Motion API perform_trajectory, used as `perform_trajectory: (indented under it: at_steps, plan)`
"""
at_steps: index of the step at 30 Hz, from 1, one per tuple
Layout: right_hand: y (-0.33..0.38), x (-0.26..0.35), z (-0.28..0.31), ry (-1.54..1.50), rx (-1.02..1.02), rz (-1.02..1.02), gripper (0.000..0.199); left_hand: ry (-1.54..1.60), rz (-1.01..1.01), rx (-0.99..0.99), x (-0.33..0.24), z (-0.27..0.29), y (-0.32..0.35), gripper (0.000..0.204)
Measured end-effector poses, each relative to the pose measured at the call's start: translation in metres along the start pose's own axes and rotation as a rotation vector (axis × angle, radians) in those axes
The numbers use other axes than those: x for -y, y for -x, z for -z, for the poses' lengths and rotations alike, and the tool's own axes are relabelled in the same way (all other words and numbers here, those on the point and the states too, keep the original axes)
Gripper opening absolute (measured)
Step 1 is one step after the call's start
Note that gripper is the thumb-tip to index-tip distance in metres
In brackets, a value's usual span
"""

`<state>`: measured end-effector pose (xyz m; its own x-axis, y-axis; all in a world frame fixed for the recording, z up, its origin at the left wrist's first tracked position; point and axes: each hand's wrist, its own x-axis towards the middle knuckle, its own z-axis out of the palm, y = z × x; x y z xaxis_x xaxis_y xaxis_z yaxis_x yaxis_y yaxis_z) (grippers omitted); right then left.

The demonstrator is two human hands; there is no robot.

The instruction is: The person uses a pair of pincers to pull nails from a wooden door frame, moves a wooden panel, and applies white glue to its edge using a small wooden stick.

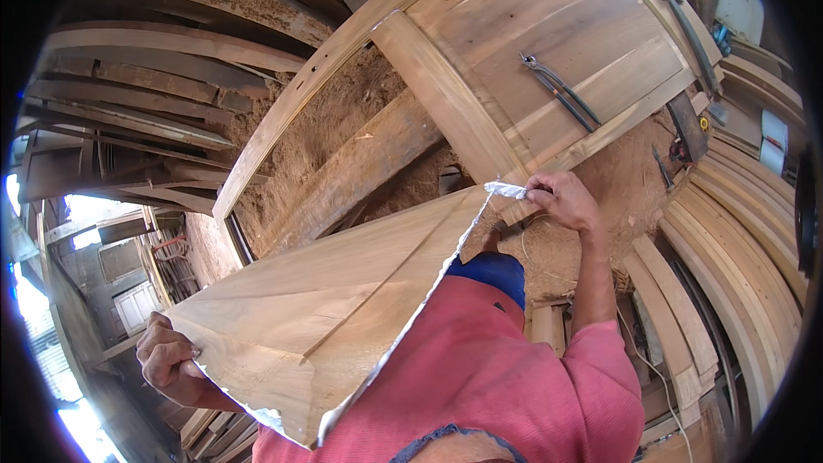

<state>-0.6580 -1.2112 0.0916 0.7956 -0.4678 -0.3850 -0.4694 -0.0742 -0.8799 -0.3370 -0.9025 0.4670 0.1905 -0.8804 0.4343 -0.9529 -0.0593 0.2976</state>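
Observation:
A wide wooden panel (343,291) is held slantwise in front of my body. My left hand (169,358) grips its left corner, fingers wrapped round the edge. Along its near edges runs a ragged white strip (403,336), like paper or tape; I cannot tell which. At the right corner of the panel my right hand (566,200) pinches the crumpled end (506,190) of this white material between thumb and fingers. Beyond lies a wooden door frame (459,94) with boards fitted in its far section. A pair of pincers (560,92) with dark handles rests on those boards.
Under the frame's unfilled section lie sawdust (334,129) and a thick beam (369,167). A dark metal bar clamp (690,34) sits on the frame's far edge. Stacked timber (737,231) stands at the right, with more planks (171,43) at the left.

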Motion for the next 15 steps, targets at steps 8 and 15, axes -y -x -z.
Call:
perform_trajectory:
  at_steps: [8, 15]
  plan:
    - [0.03, 0.068, 0.05, -0.503, 0.062, 0.176, 0.016, 0.01, -0.035, 0.015, -0.003, -0.002, -0.007, 0.057]
    - [0.022, 0.13, 0.06, -0.073, 0.214, 0.514, 0.014, 0.003, -0.028, 0.109, -0.004, 0.009, -0.012, 0.054]
